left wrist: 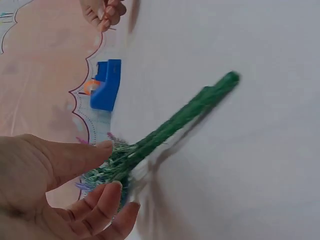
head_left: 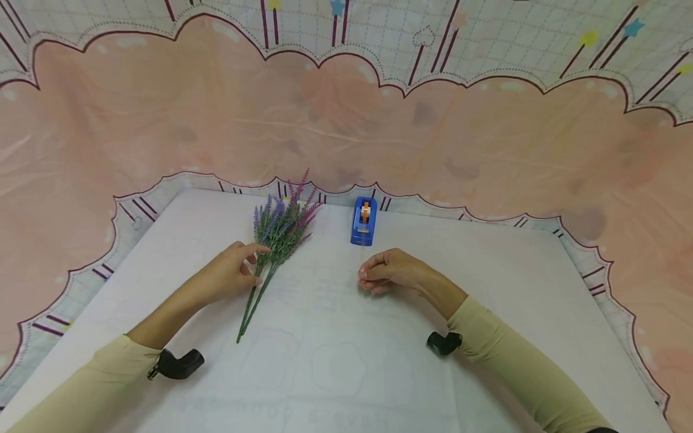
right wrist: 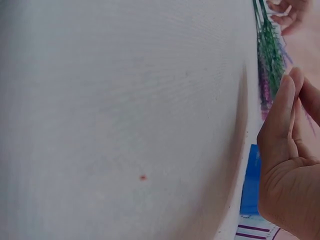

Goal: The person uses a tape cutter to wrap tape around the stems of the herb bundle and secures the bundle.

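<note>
A bunch of artificial lavender [head_left: 278, 234] with purple and pink spikes and green stems lies on the white table, stems toward the near side. My left hand [head_left: 238, 270] is at the upper stems. Its thumb and fingertips stand apart on either side of them, as the left wrist view shows. My right hand [head_left: 392, 270] hovers over the table, just nearer than a blue tape dispenser [head_left: 363, 222] with an orange core. Its thumb and index fingertips [right wrist: 295, 80] meet, and nothing shows between them; I cannot tell whether they pinch clear tape.
The white tabletop [head_left: 325, 373] extends around both hands. Behind it and at its sides hangs or lies a peach cloth [head_left: 346, 132] with a scalloped border and stars. A black wrist camera [head_left: 181, 364] juts from the left sleeve, another [head_left: 444, 343] from the right.
</note>
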`<state>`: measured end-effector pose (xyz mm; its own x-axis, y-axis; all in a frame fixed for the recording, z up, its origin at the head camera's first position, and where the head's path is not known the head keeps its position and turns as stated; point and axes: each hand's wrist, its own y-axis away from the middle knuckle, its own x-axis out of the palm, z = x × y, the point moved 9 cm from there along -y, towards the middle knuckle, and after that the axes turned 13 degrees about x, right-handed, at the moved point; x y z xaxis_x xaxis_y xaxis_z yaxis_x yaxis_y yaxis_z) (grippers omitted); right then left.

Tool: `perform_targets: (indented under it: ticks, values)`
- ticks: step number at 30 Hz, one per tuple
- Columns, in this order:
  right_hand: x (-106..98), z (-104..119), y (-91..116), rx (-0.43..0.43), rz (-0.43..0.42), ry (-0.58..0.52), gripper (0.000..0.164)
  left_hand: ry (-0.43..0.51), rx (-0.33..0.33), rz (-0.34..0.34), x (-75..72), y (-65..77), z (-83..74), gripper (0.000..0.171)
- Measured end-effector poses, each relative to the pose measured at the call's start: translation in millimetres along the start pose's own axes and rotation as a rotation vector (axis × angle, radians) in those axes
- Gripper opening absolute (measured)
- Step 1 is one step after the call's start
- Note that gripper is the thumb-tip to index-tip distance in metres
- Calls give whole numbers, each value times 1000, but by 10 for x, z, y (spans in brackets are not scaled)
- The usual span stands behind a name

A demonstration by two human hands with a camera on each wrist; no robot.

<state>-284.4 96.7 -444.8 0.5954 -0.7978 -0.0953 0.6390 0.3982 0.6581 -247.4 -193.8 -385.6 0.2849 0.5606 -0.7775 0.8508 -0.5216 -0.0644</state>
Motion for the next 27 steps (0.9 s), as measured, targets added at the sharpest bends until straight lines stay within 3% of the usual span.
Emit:
perform_targets:
  ticks: [6, 15, 22, 27]
  values:
    - [-1, 5, 16, -1, 0, -2, 17, 19, -27, 4, 132, 39, 70, 63]
    - [12, 3, 25, -4, 9, -12, 18, 21, -88, 12, 252, 45, 34, 64]
    - [-1, 2, 19, -5, 4, -14, 17, 60, -117, -56, 296, 81, 49, 82]
    - [-3, 5, 19, -12, 3, -11, 17, 123, -206, -124, 310, 137, 97, 87]
